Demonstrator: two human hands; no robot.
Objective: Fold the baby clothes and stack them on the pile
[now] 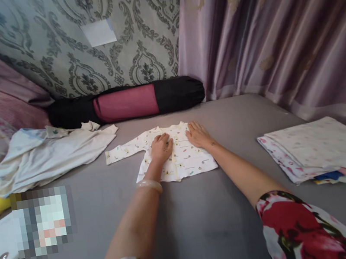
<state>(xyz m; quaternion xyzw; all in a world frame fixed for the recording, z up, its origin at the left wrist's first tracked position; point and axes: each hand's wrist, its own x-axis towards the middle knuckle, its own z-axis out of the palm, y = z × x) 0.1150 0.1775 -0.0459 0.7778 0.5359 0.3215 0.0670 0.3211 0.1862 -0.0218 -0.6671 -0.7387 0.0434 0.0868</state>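
A small white baby shirt with a scattered print and yellowish trim lies spread on the grey bed sheet. One of its sleeves stretches out to the left; on the right side no sleeve shows beyond the body. My left hand rests flat on the upper left of the shirt, fingers a little bent, with a pale bangle at the wrist. Near the right shoulder my right hand presses flat, fingers stretched out over the cloth. Neither hand grips the fabric.
At the left lie crumpled pale clothes, and in front of them a white device with a cable beside a pixelated patch. Folded fabrics are stacked at the right. A black and pink roll bag lies along the wall.
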